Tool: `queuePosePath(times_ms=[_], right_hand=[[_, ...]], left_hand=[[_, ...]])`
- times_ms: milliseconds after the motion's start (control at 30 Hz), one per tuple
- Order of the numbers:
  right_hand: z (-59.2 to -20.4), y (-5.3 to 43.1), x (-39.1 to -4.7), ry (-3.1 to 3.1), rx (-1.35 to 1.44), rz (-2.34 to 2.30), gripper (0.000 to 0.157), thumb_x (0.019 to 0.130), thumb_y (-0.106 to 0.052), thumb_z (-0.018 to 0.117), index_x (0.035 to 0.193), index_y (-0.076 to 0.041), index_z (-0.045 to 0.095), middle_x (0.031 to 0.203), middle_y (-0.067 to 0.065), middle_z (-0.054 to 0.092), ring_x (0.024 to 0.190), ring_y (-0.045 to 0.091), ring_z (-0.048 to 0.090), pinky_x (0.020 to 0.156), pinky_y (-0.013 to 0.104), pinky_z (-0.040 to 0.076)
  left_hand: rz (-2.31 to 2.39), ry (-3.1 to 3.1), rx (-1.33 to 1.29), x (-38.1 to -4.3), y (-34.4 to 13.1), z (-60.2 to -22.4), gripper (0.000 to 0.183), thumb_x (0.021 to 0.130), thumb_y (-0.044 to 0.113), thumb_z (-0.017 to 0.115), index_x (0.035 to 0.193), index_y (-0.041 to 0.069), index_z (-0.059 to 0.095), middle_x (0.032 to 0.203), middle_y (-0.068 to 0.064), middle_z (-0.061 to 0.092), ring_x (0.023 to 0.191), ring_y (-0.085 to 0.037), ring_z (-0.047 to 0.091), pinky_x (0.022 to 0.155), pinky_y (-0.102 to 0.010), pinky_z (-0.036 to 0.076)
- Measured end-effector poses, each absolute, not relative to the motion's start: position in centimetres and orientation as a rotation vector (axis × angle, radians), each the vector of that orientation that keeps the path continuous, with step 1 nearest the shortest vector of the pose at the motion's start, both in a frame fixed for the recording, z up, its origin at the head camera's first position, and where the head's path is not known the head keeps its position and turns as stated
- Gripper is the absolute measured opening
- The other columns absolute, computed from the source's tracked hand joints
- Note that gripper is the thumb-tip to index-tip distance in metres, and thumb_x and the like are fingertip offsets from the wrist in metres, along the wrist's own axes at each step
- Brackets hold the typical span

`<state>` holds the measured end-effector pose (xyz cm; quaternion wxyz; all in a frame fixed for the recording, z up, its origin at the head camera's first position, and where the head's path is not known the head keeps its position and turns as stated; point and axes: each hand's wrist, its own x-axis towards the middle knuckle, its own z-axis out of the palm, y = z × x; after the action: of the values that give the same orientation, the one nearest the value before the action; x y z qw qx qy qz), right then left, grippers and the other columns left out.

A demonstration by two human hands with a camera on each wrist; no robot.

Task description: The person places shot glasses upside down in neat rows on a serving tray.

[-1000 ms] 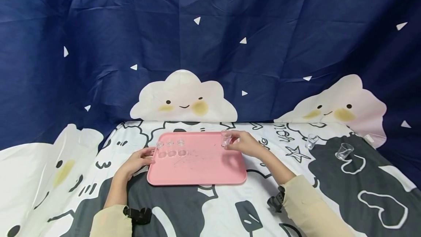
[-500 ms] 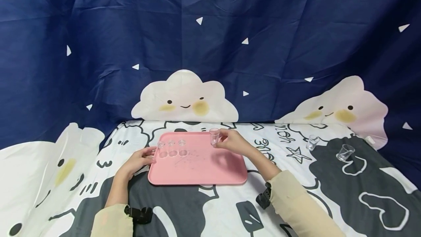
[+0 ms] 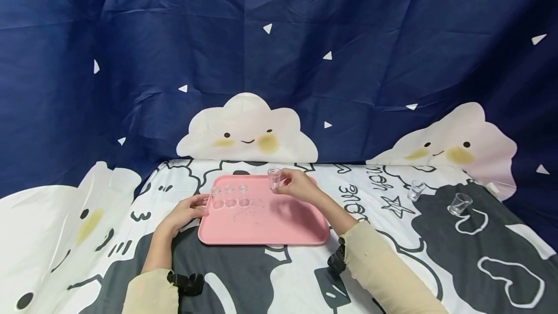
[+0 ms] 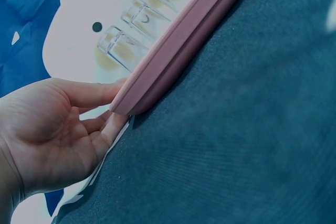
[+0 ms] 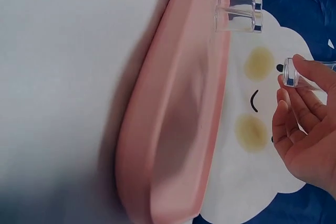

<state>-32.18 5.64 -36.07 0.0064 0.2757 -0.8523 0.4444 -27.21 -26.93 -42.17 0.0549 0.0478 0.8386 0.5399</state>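
Observation:
A pink tray lies on the patterned cloth. Three clear shot glasses stand upside down in a row at its far left, thick bases up. The left hand holds the tray's left edge; in the left wrist view its thumb is at the rim with fingers beneath. Between thumb and fingers, the right hand pinches another clear shot glass, base down, above the tray's far side. In the right wrist view that glass is well apart from the row of glasses.
Two more clear glasses lie on the cloth to the right: a nearer-to-tray glass and a farther glass, both tilted on their sides. A dark blue curtain with cloud prints hangs behind.
The right hand has carried its shot glass leftward over the tray, from its far right corner closer to the row of glasses. The left hand stays on the tray's edge.

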Motion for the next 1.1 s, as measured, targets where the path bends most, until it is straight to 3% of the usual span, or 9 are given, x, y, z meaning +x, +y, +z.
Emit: queuePosePath(times_ms=[200,433,867,1100], right_hand=[[-36.3,4.9,-32.4,-2.671,0.853,1.429,0.036,0.071,-0.007,0.077,0.105,-0.005,0.064,0.084,0.002,0.062,0.072,0.016,0.056,0.065,0.026,0.045],[-36.6,4.3,-32.5,-2.688,0.805,1.454,0.024,0.072,-0.008,0.076,0.091,-0.005,0.061,0.085,0.002,0.062,0.076,0.015,0.056,0.07,0.027,0.045],[-37.1,4.4,-32.7,-2.734,0.775,1.317,0.023,0.079,-0.017,0.068,0.098,-0.005,0.069,0.081,-0.001,0.061,0.071,0.015,0.055,0.063,0.026,0.044],[-37.1,4.4,-32.6,-2.778,0.76,1.226,0.025,0.082,-0.02,0.066,0.103,-0.007,0.069,0.087,0.003,0.062,0.078,0.016,0.057,0.067,0.028,0.045]], left_hand=[[1.646,2.538,0.158,-27.2,-26.9,-42.1,0.055,0.086,0.005,0.059,0.135,-0.009,0.037,0.124,-0.028,0.047,0.103,-0.031,0.054,0.087,-0.042,0.043],[1.648,2.539,0.146,-27.3,-26.8,-42.1,0.055,0.086,0.005,0.059,0.135,-0.007,0.038,0.123,-0.026,0.048,0.103,-0.03,0.054,0.088,-0.041,0.042],[1.657,2.535,0.132,-27.4,-26.9,-42.2,0.054,0.085,0.006,0.06,0.134,-0.007,0.039,0.122,-0.025,0.049,0.101,-0.027,0.055,0.086,-0.039,0.043],[1.662,2.534,0.128,-27.4,-26.9,-42.3,0.054,0.085,0.006,0.061,0.134,-0.007,0.04,0.122,-0.025,0.049,0.1,-0.027,0.055,0.085,-0.038,0.044]])
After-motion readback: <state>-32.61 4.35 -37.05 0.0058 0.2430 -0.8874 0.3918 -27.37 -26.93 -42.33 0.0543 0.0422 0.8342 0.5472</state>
